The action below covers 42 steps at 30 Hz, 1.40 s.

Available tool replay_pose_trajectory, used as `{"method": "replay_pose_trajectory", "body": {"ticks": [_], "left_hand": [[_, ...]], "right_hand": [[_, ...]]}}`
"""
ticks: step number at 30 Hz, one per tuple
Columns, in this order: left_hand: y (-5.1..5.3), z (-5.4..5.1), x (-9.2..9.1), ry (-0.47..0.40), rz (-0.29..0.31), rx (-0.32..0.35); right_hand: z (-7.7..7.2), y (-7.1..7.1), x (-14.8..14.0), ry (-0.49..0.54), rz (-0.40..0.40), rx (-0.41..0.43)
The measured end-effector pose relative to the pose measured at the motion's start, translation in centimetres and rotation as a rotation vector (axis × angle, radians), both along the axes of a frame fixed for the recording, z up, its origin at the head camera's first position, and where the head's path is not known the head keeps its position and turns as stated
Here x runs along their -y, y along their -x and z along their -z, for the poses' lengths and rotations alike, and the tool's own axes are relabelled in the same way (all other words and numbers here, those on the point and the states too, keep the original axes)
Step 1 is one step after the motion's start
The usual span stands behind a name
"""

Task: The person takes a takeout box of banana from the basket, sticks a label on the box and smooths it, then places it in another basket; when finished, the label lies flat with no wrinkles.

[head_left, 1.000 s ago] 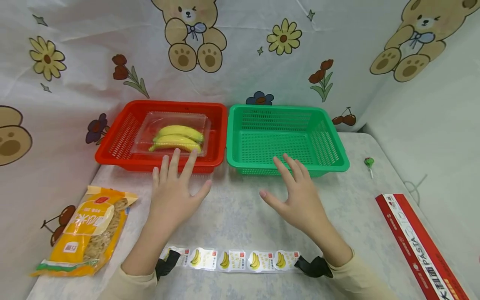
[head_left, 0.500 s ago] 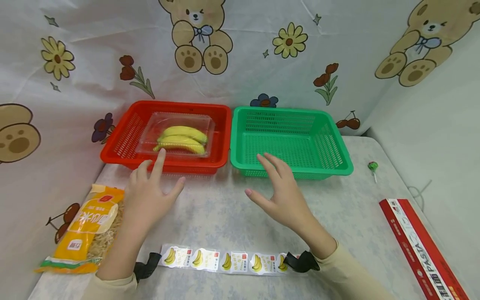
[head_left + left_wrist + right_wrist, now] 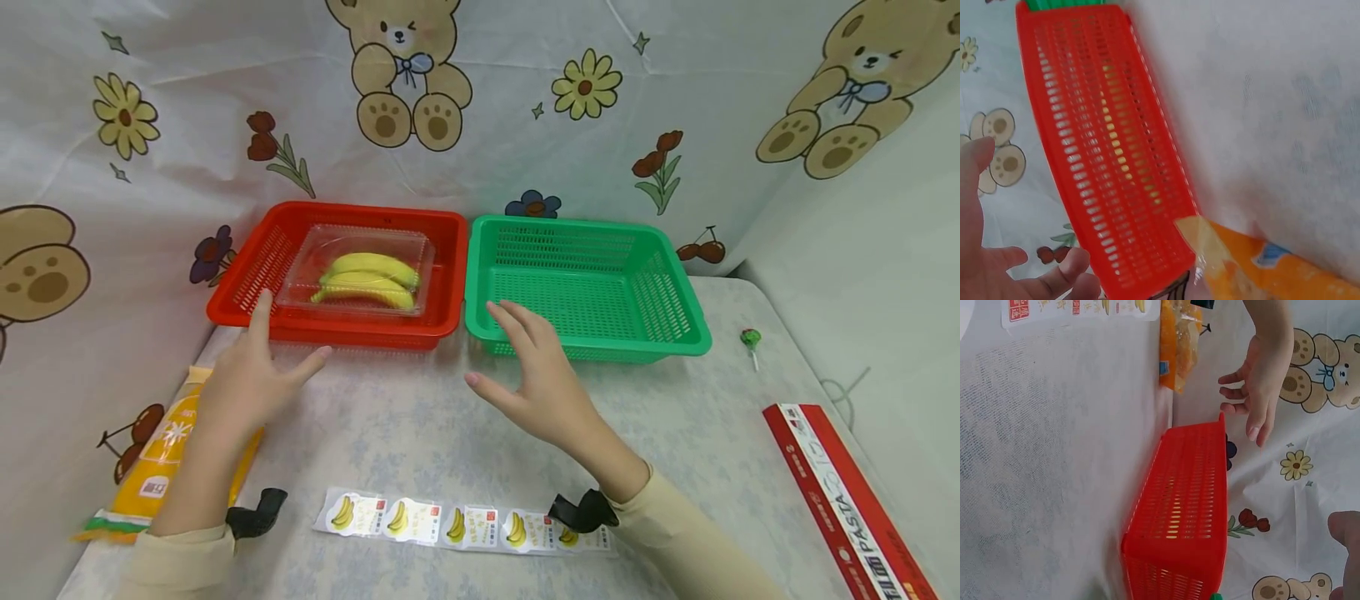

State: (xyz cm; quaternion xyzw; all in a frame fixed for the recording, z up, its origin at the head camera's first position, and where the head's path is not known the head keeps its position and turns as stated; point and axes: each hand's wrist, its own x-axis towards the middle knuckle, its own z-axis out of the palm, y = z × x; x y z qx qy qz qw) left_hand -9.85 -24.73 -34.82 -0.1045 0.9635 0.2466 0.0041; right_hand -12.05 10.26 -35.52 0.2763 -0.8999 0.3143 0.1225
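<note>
My left hand [image 3: 243,375] hovers over the orange bag [image 3: 165,442] of dry food at the left, hiding much of it. Its fingers are spread and hold nothing. In the left wrist view its fingers [image 3: 1054,281] appear beside the red basket [image 3: 1129,187]. A clear plastic box [image 3: 300,267] with yellow bananas [image 3: 367,279] inside lies in that basket. My right hand [image 3: 536,383] is held above the table just before the green basket [image 3: 592,343], with loosely extended fingers and nothing in them.
A strip of banana stickers [image 3: 431,523] lies at the front of the table. To the right are a green lollipop [image 3: 751,339] and a long red pasta box [image 3: 847,500]. A patterned cloth [image 3: 480,100] hangs behind the baskets.
My left hand has moved left from before the red basket to over the orange bag. My right hand has shifted a little left. The whole view has drifted slightly.
</note>
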Motion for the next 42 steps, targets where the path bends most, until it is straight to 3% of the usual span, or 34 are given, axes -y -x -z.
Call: {"method": "replay_pose_trajectory", "body": {"ticks": [7,14,20,32,42], "left_hand": [[1.1,0.4,2.3,-0.090,-0.015,0.030],[2.3,0.8,4.4,-0.119,-0.078,0.073],[3.7,1.1,5.7,-0.157,-0.079,0.128],[5.5,2.3,7.2,-0.187,-0.097,0.205],[6.1,2.6,7.5,-0.202,-0.066,0.246]], "right_hand": [[-0.2,0.4,1.0,0.008,-0.035,-0.003],[-0.5,0.5,1.9,0.023,-0.055,-0.010],[-0.5,0.8,2.4,0.038,-0.074,-0.020],[-0.7,1.5,3.8,0.037,-0.082,0.026],[-1.7,4.0,5.9,0.052,-0.070,0.087]]}}
